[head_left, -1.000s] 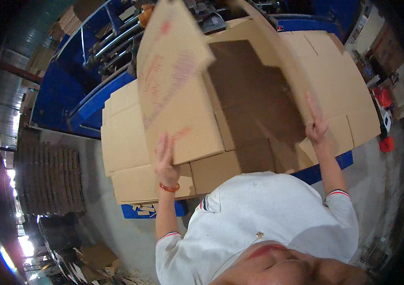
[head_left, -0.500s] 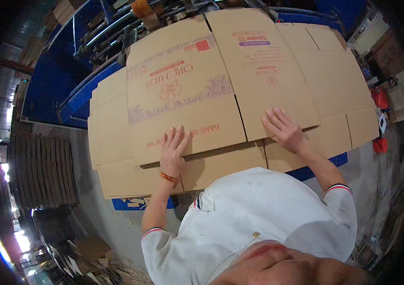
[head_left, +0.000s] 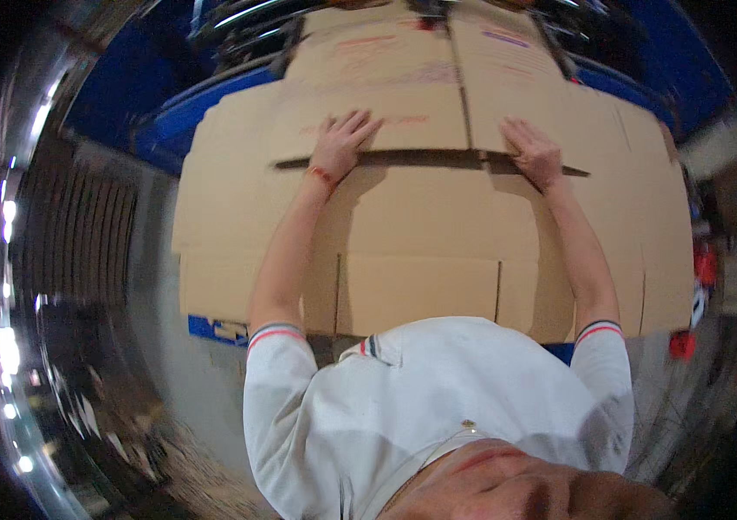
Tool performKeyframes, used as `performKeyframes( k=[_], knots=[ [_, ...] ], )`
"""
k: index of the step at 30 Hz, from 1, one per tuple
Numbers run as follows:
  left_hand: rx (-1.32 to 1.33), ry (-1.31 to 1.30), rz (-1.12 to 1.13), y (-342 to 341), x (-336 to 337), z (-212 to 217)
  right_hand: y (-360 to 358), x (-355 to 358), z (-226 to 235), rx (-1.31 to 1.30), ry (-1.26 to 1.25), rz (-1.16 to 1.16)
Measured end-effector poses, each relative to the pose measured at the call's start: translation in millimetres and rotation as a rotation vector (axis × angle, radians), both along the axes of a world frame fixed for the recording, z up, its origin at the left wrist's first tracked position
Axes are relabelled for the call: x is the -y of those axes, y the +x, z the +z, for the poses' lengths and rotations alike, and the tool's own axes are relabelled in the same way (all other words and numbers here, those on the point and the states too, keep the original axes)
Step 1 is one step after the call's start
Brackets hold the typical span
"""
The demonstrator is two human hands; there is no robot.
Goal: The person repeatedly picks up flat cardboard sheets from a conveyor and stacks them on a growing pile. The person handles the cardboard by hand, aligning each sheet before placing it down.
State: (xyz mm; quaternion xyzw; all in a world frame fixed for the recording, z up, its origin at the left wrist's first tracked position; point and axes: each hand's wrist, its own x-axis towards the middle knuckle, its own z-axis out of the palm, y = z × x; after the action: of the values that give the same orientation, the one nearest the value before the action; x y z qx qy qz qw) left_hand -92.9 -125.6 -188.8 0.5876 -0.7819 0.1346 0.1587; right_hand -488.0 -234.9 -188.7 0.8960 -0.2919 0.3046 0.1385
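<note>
Printed carton blank (head_left: 412,113) lies over the far half of a plain cardboard sheet (head_left: 420,212), both hands at its near edge.
The left hand (head_left: 347,143) lies palm-down with fingers slightly spread; the right hand (head_left: 533,154) has its fingers closer together, somewhat blurred; neither visibly pinches, and the thumbs' placement cannot be told. The blank's far end overhangs the sheet's far edge, amid the dark fittings of the blue machine (head_left: 113,91). Uneven pressure could skew it, since the slot (head_left: 465,113) lets its two panels shift separately. The dark band under the near edge suggests it sits raised, so pressing there might crease it; friction could drag the sheet along.
</note>
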Motion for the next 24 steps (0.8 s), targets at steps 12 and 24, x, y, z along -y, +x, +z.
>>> performKeyframes(
  k=[12,24],
  knots=[
    [-0.307,-0.201,1.193,210,-128,-21,-72,-74,-14,-0.141,0.411,-0.306],
    [-0.018,0.028,1.459,252,-207,26,-71,-90,-11,-0.011,0.428,-0.417]
  ],
)
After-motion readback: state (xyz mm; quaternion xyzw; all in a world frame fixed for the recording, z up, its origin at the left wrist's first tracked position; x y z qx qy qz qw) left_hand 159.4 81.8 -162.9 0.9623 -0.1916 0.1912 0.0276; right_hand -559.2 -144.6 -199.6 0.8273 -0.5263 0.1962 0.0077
